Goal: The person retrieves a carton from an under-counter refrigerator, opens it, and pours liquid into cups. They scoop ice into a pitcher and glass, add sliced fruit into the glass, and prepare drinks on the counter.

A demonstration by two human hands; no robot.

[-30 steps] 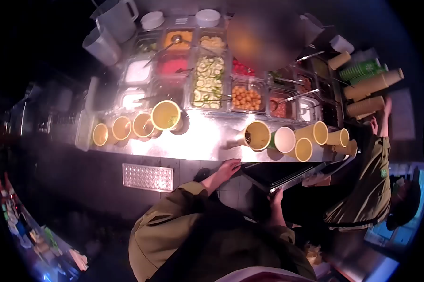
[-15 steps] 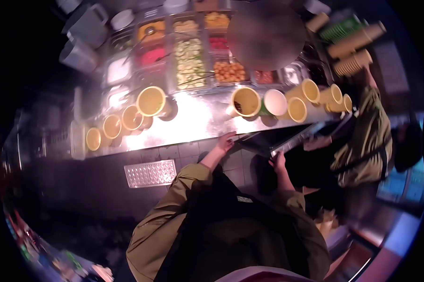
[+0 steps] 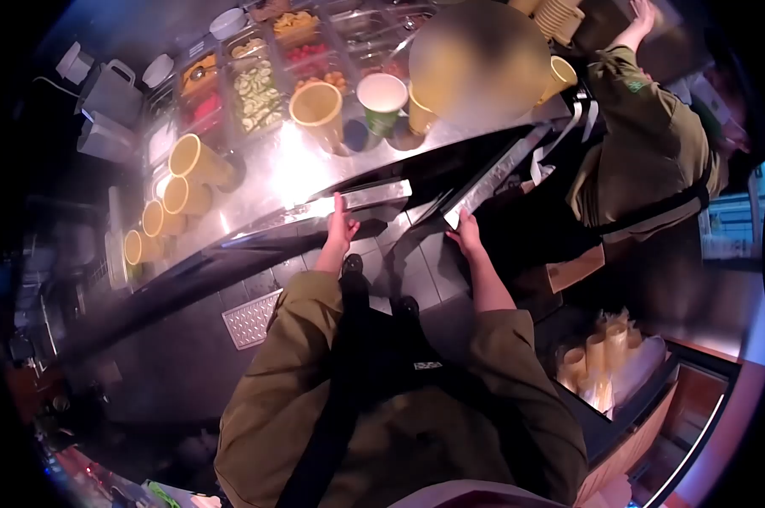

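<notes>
My left hand (image 3: 340, 226) is just under the counter's front edge, thumb or finger raised and the others partly bent, with nothing visible in it. My right hand (image 3: 467, 237) has its fingers on the near end of a pulled-out drawer or door (image 3: 494, 179) below the counter. Above my hands, on the steel counter (image 3: 272, 182), stand a yellow cup (image 3: 317, 110) and a green and white cup (image 3: 382, 100). Several yellow cups, one of them a larger cup (image 3: 200, 161), line the counter's left part.
Food trays, one with cucumber slices (image 3: 257, 95), fill the back of the counter. A co-worker's sleeve (image 3: 645, 110) is at the upper right. A box of wrapped cups (image 3: 598, 360) lies at the lower right. A metal floor plate (image 3: 251, 320) is at the left.
The view has turned and shifted right, and more of the opening under the counter shows. The co-worker's hand has moved off the cup stacks. My right hand stays at the drawer's edge.
</notes>
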